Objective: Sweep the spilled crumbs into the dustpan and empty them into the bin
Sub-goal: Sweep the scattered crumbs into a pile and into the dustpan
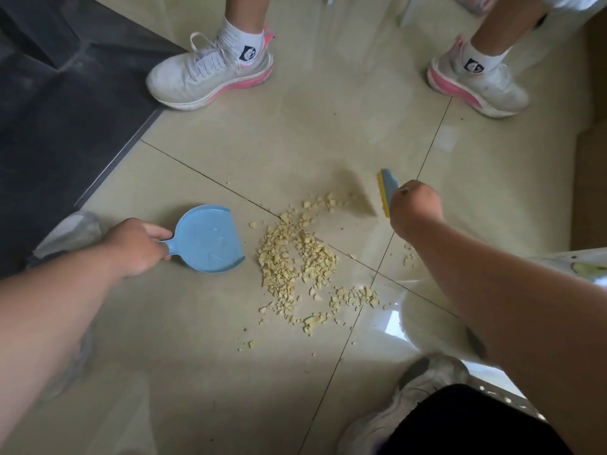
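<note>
While the left hand [138, 247] is gripping the handle of the blue dustpan [208, 239], the pan is lying flat on the tiled floor [184, 339] with its straight open edge facing the crumbs [295, 264]. Just beside that edge, though not touching it, the pale yellow crumbs are lying in a loose heap around a crossing of tile joints, with a thinner trail running toward the brush [387, 191] and a few strays lying nearer the camera. The right hand [415, 208] is curling round the blue and yellow brush, holding it at the far side of the heap; its bristles are showing only as a blur. Two pink-soled white shoes [210, 77] of another person are standing beyond the spill.
</note>
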A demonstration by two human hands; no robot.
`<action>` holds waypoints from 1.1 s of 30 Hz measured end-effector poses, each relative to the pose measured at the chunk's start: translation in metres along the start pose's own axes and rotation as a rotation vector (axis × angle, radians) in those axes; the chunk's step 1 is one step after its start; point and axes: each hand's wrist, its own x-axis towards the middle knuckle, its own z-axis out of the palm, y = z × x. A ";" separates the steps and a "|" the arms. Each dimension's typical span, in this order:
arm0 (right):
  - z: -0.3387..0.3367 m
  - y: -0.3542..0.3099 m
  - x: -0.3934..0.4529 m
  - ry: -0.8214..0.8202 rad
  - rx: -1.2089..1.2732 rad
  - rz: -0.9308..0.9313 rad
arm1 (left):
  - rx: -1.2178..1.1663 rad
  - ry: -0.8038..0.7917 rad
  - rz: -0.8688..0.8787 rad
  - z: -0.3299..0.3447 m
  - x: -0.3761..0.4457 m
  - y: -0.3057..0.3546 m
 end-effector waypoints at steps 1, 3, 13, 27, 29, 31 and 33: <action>-0.003 0.007 0.008 0.014 0.001 0.035 | -0.005 0.008 0.000 -0.003 0.002 0.001; -0.007 0.020 0.019 0.029 0.025 0.069 | -0.009 0.025 0.002 -0.005 0.005 0.004; 0.028 0.019 0.025 -0.095 0.165 0.003 | -0.072 0.020 0.030 0.004 0.021 -0.003; 0.069 -0.063 -0.036 -0.264 0.124 -0.307 | -0.052 0.021 -0.016 0.004 0.020 -0.018; 0.075 -0.066 -0.053 -0.304 0.103 -0.350 | -0.027 0.019 -0.024 0.003 0.019 -0.020; 0.079 -0.065 -0.070 -0.345 0.097 -0.384 | -0.020 0.018 -0.025 0.002 0.018 -0.019; 0.080 -0.062 -0.084 -0.378 0.109 -0.389 | -0.026 0.014 -0.033 0.002 0.017 -0.017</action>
